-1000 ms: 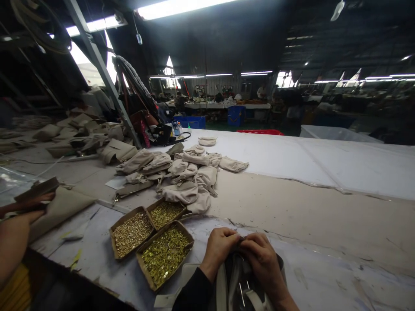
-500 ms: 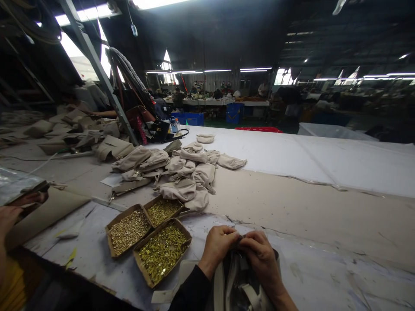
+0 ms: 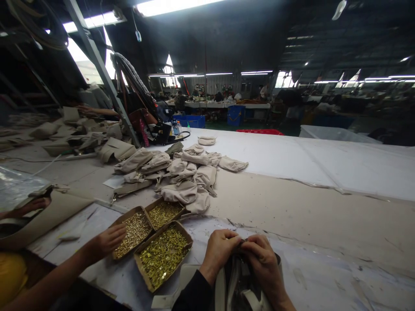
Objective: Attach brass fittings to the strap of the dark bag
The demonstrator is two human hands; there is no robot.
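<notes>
Beige canvas with a dark lining makes up the bag (image 3: 241, 283) that is held at the near edge of the worktop (image 3: 292, 207), right in front of the person. Both hands are closed on its upper rim: the left hand (image 3: 219, 250) and the right hand (image 3: 263, 259) are pressed fingertip to fingertip, each grip pinched together on the same small spot of the rim. What is pinched there cannot be made out; it is hidden by the fingers.

A small fitting appears to be worked into the rim, so the step in hand is judged to be fastening or setting hardware. The next move would call for a steady pinch and fine finger work rather than reach.

Just left of the bag, three open cardboard boxes of brass pieces (image 3: 164, 255) are set close together, and a co-worker's hand (image 3: 106, 242) is laid on the leftmost one; that side is crowded. A heap of finished beige bags (image 3: 188, 172) is piled farther back. To the right and ahead, bare worktop is left open, while the near edge lies directly under the wrists, so little room is left toward the body.
</notes>
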